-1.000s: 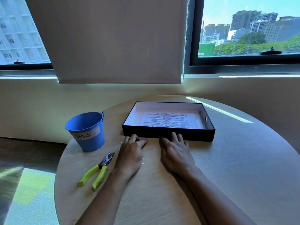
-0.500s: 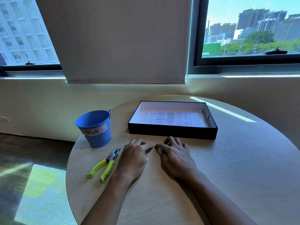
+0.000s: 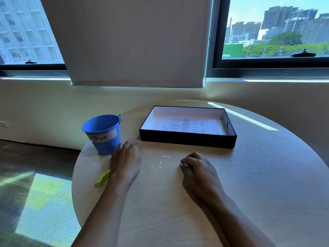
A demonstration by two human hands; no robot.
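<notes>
Blue bucket point(image 3: 105, 138), labelled "Trash" on a strip of pale tape, stands upright near the left edge of the round wooden table point(image 3: 267, 175). The left hand point(image 3: 125, 163) lies palm down just beside it, fingers stretched out loosely and holding nothing, with the fingertips at the bucket's lower right side; the hand is blurred, so actual contact cannot be made out. It covers most of a green-handled tool point(image 3: 103, 179), of which only one handle end shows at the wrist. A few small white paper dots point(image 3: 166, 156) are scattered on the bare table between the hands. The right hand point(image 3: 197, 168) rests knuckles up with its fingers curled under and the tips down on the wood, well apart from the dots; whether it pinches anything cannot be told. Behind both hands sits a shallow black tray point(image 3: 187, 139) with a printed sheet point(image 3: 187, 124) lying flat inside, close to the bucket but not touching it.
</notes>
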